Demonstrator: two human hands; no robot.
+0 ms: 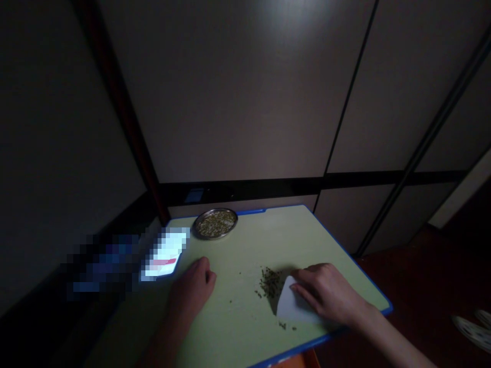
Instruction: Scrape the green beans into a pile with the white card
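My right hand point(320, 289) pinches a white flat scraper point(294, 305), its edge standing on the table beside a small heap of dark, seed-like bits point(270, 282). A few more bits lie loose just below the scraper. On the left of the heap, my left hand point(198, 283) rests on the tabletop with its fingers curled into a fist; nothing shows in it. Toward the back left sits a round metal dish point(215, 224) with many small pale-green and whitish pieces spread over its bottom.
The light-green table point(276, 240) has a blue rim. A lit, pixelated screen point(164, 254) lies at its left edge. Behind stand large cabinet panels point(238, 102). Something orange point(295, 361) shows under the front edge. Light-coloured shoes point(473, 329) are on the floor at right.
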